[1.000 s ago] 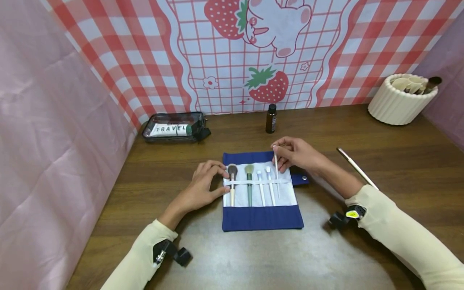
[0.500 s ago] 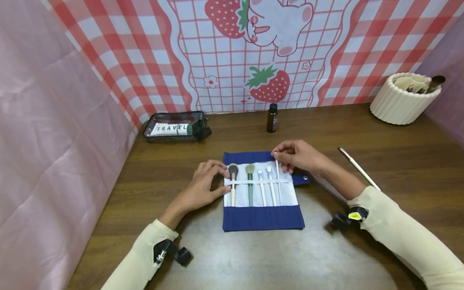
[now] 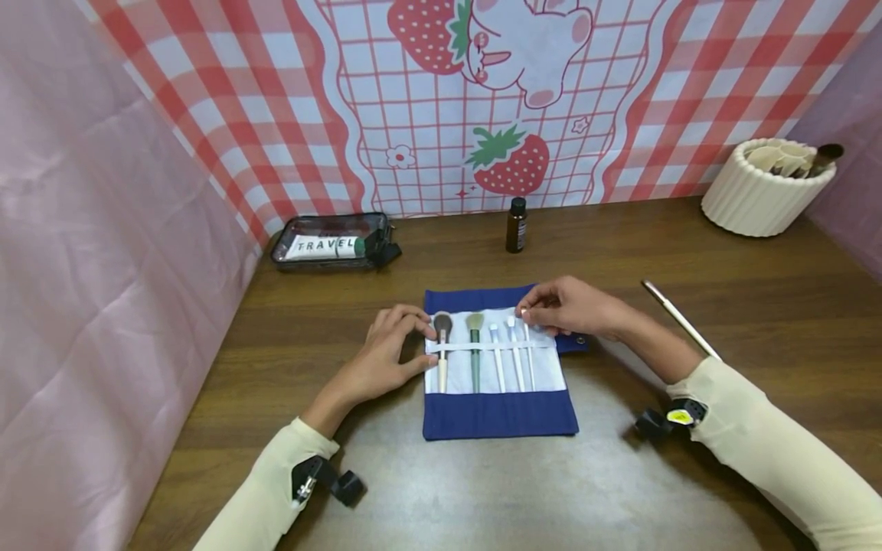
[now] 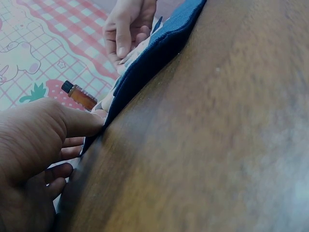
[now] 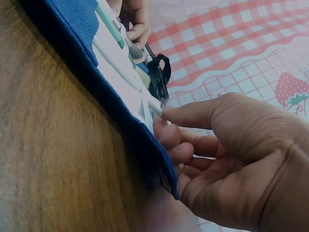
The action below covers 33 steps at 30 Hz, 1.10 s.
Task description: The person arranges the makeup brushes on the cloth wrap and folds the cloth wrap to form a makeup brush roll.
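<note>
A navy makeup brush roll (image 3: pixel 499 417) with a pale lining lies spread out in the head view. My right hand (image 3: pixel 570 308) pinches the top of a slim white makeup brush (image 3: pixel 530 363), whose handle runs under the roll's white elastic band (image 3: pixel 487 347). In the right wrist view, thumb and fingertips meet at the end of this brush. Left of it, the band holds two white brushes, a green-handled brush (image 3: pixel 475 360) and a dark-bristled brush (image 3: pixel 442 329). My left hand (image 3: pixel 393 352) rests thumb and fingertips, spread apart, on the roll's left edge.
Another white-handled brush (image 3: pixel 682 319) lies on the table to the right. Towards the back are a clear pouch (image 3: pixel 331 241) with a tube inside, a dark brown bottle (image 3: pixel 516 227) and a ribbed cream holder (image 3: pixel 761 195) containing a brush. A patterned cloth hangs behind.
My right hand has moved down towards the elastic band, and the slim brush has slid lower with it. My left hand stays at the roll's left edge.
</note>
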Tool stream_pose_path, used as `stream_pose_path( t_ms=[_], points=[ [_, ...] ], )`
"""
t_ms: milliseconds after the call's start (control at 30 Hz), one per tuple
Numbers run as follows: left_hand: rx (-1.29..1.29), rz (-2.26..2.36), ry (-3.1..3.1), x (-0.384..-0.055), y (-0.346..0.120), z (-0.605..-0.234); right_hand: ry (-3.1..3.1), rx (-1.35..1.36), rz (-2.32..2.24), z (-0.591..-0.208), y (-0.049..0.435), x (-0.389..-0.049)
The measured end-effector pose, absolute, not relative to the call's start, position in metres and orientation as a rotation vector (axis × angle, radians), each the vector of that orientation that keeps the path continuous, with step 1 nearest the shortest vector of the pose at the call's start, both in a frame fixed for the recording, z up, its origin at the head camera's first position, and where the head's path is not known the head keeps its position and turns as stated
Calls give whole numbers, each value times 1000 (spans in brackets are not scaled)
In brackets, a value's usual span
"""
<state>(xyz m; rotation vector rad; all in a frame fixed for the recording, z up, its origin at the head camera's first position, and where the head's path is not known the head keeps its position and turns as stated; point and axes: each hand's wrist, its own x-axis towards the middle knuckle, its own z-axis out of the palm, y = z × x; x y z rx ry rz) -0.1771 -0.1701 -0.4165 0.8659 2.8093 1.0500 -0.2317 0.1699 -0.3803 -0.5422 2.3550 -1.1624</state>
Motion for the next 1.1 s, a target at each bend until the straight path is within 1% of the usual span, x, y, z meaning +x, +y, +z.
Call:
stream_pose_path(
  t_ms=[300,533,767,933,1100],
  points=[
    [868,1051,2803,-178,-169,-417,2505,-727,-932,-379,167,-225],
    [869,1055,2798,-178,-169,-417,2676,-770,-880,-369,173,-217],
    [868,1064,2795,-178,-169,-418,2943,-686,-789,-349,202,-216],
    [869,1065,2795,-178,-169,-418,3062,-502,-598,-337,232,-219],
    [868,1062,2800,-177,-170,-418,3051,-350,-451,-333,266,-222]
  ],
)
